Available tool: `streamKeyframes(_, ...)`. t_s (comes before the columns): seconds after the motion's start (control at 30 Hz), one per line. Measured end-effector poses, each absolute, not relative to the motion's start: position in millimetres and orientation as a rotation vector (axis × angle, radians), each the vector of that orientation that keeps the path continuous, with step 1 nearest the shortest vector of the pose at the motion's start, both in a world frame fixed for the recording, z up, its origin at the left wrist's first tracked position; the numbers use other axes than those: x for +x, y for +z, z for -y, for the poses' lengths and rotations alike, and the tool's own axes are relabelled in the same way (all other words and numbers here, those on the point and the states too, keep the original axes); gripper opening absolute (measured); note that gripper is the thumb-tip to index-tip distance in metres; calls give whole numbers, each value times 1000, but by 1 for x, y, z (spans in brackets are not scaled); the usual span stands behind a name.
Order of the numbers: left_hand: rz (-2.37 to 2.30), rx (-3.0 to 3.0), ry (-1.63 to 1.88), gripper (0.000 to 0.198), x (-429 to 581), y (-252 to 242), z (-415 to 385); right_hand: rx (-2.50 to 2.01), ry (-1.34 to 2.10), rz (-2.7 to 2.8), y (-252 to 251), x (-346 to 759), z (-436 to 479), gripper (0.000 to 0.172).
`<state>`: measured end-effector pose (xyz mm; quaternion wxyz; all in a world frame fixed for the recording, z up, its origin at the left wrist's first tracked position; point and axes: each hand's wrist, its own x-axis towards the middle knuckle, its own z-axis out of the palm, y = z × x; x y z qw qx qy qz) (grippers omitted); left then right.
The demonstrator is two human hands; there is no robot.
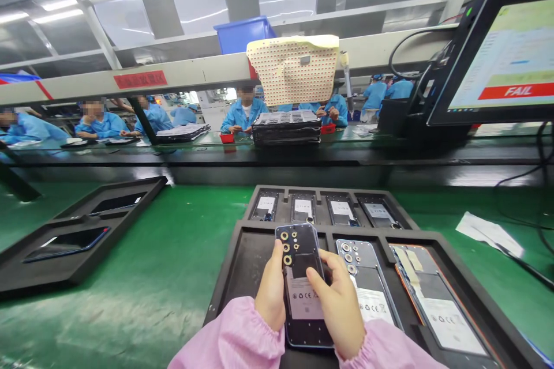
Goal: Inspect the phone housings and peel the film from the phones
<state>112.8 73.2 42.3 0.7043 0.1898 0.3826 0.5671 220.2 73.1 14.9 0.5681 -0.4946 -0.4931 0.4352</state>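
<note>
Head view: you are holding a dark, flat, rectangular phone body with brass-coloured camera rings and a whitish printed label [303, 300], its exposed back facing upward and its ring end pointing away from you. Your left hand [272, 288] is gripping the left edge, the thumb lying beside the rings; your right hand [341, 302] is gripping the right edge, the thumb reaching across the back near the top of the label. The phone body is standing in line with the left compartment of a black, matt, partitioned tray [246, 265]; whether its lower end is touching the tray, you cannot tell here. To its right, a blue-grey phone body with silvery camera rings [367, 274] and an orange-edged phone body with beige tape strips [445, 311] are lying in compartments. Judging by this pose, you are probably inspecting or positioning the piece. The next move is likely calling for a steady hold by both edges and, if you are setting it down, for squaring it with the compartment walls.
</note>
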Motion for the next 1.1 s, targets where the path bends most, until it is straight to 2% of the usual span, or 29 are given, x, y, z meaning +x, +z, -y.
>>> streamKeyframes(0.13,-1004,553,1385,52,118,38,-76,-1141,983,1098,10,216,-73,34)
streamKeyframes(0.33,-1068,683,1452,55,115,37,-72,-1134,1094,914,26,240,-56,58)
streamKeyframes(0.5,-1077,773,1391,61,110,32,-68,-1285,957,864,36,301,-47,56)
streamKeyframes(0.67,-1095,932,1351,52,116,34,-67,-1330,1214,860,22,330,-52,61)
streamKeyframes(0.83,-1109,893,1356,51,117,37,-65,-1301,1254,711,31,332,-60,62)
streamKeyframes(0.93,-1102,866,1360,48,116,37,-64,-1259,1421,749,34,324,-63,56)
streamKeyframes(1.1,-1079,816,1361,50,116,37,-65,-1284,1446,1018,37,320,-71,33)
